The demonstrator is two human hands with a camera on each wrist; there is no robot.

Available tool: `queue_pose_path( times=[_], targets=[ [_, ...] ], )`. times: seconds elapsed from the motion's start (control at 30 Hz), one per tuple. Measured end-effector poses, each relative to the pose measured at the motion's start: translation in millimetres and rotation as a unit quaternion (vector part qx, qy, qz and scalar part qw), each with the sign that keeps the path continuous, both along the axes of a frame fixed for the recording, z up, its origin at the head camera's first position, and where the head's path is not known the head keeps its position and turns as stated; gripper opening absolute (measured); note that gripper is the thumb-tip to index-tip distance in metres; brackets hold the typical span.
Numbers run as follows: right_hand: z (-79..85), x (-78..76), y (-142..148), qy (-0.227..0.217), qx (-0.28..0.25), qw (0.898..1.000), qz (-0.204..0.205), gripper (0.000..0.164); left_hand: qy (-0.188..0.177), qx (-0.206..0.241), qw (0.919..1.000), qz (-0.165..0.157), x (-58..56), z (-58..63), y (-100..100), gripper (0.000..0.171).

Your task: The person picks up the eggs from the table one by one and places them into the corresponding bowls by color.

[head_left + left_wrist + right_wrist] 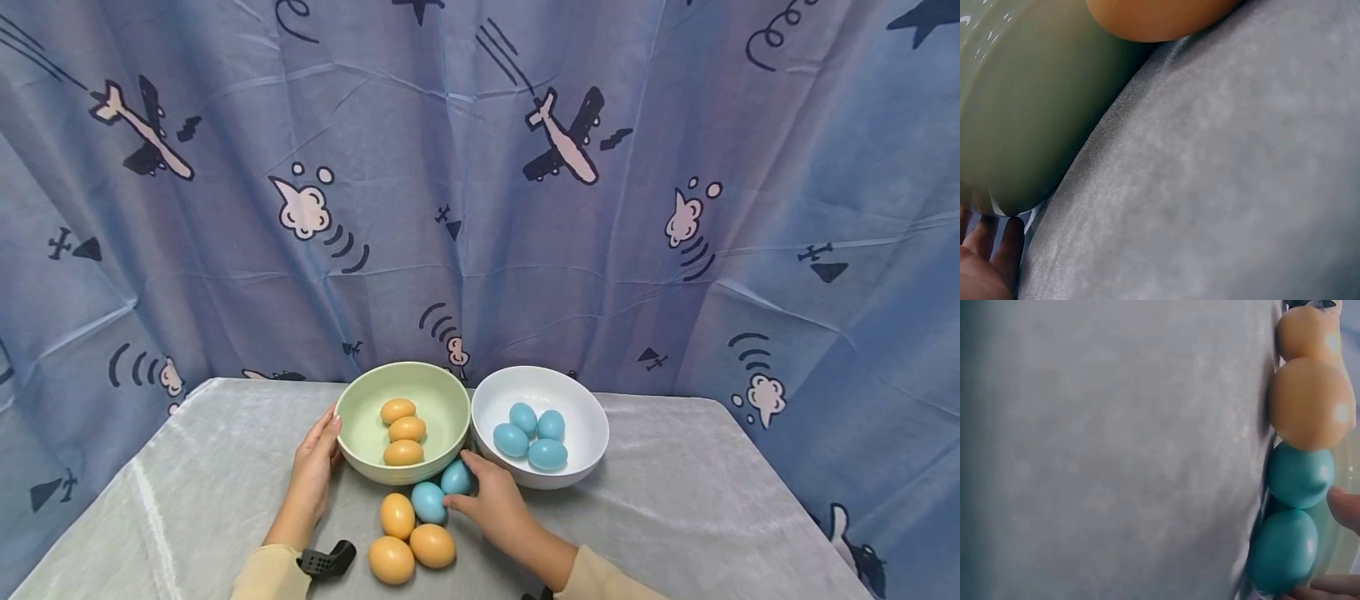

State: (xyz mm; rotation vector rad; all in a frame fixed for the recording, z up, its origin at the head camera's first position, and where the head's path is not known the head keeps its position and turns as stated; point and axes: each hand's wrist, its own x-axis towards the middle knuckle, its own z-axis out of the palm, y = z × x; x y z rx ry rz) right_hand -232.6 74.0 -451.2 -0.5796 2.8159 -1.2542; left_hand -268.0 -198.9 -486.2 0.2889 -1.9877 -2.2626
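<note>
My left hand (315, 462) rests along the left side of the light green bowl (352, 408), fingers extended against its outer wall. Three orange eggs (407, 429) lie inside that bowl. My right hand (498, 504) is at two blue eggs in front of the bowls, thumb and fingers spread apart. Its thumb is right at the nearer blue egg (428, 502); its fingertips reach the farther blue egg (456, 477), also seen in the right wrist view (1284, 551). Next to these, three orange eggs (397, 516) sit on the cloth.
A white bowl (592, 429) holding several blue eggs (547, 454) stands right beside the green bowl. Grey cloth (690, 500) covers the table. Behind it hangs a blue curtain (480, 250) printed with airplanes. A black strap device (327, 560) is on the left wrist.
</note>
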Motion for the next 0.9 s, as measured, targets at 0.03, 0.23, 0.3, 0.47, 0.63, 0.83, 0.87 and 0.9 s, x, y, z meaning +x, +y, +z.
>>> queue_pose_path(
  times=[0.03,0.23,0.3,0.47,0.63,0.83,0.87,0.9],
  targets=[
    [-1.0,-0.9,-0.3,0.0,0.0,1.0,-0.002,0.072,-0.001,0.002,1.0,0.0,-0.1,0.1,0.1,0.065],
    [-6.3,-6.2,-1.5,0.007,0.006,1.0,-0.008,0.066,0.002,0.0,1.0,0.0,-0.8,0.0,0.8,0.066],
    [-7.3,-7.5,-1.9,0.004,0.009,1.0,-0.01,0.065,0.003,-0.001,1.0,0.0,-0.9,0.1,1.1,0.066],
    [-8.5,-10.5,-3.7,-0.009,0.011,1.0,-0.02,0.065,0.004,0.001,1.0,-0.001,-0.4,0.2,0.6,0.065],
    [-8.6,-11.7,-5.4,-0.025,0.004,0.999,-0.031,0.066,0.002,0.0,1.0,-0.001,0.3,0.1,0.5,0.064],
    [-8.2,-12.0,-6.4,-0.029,-0.003,0.999,-0.035,0.066,0.003,0.002,1.0,0.0,0.0,0.2,1.0,0.063],
    [-8.1,-12.0,-6.5,-0.027,-0.003,0.999,-0.036,0.066,0.003,0.002,1.0,0.0,0.0,0.3,1.0,0.063],
    [-8.3,-11.9,-6.5,-0.026,-0.002,0.999,-0.036,0.066,0.004,0.002,1.0,-0.001,0.0,0.2,0.8,0.064]
  ],
)
